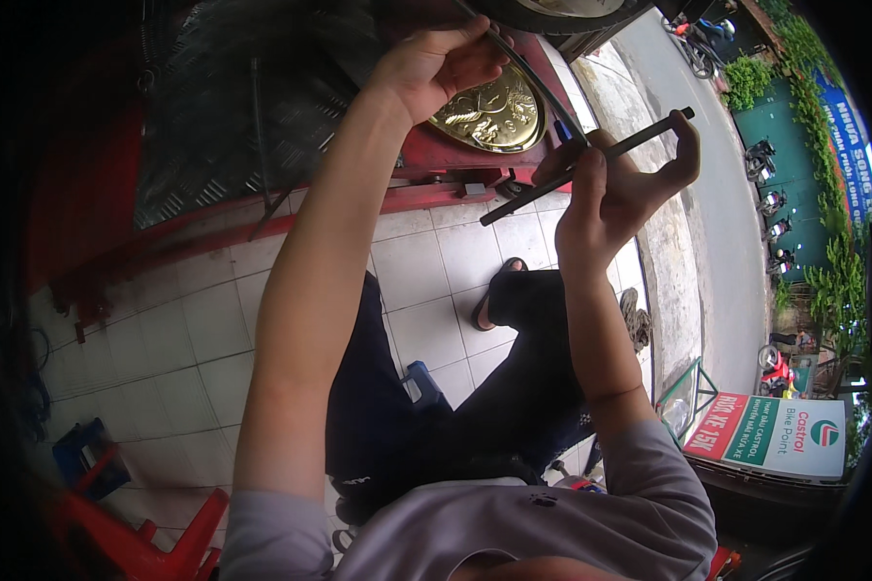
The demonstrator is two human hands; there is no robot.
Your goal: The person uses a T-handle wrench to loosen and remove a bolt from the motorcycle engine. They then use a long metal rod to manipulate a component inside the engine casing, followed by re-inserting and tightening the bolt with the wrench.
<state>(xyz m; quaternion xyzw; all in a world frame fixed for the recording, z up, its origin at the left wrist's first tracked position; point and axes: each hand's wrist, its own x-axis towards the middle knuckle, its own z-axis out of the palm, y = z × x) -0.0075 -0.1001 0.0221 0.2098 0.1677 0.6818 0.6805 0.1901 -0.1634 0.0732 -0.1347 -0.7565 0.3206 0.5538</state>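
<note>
My left hand (426, 77) is closed on the upper end of a dark metal T-handle tool (540, 84), whose long shaft slants down to a crossbar (511, 203). My right hand (615, 194) grips the crossbar where it meets the shaft, thumb lying along it and fingers curled round. Just beneath the shaft, an embossed gold oval plaque (484, 121) lies on a red metal platform (431, 194) with a dark chequered plate (203, 116). A black tyre (576, 34) sits at the top, beside the upper end of the tool.
Around my legs is white tiled floor (417, 252). A blue crate (92, 450) and red plastic stools (179, 542) are at lower left. To the right, a street (698, 213) has parked motorbikes (761, 160), a green wall (785, 174) and a signboard (765, 436).
</note>
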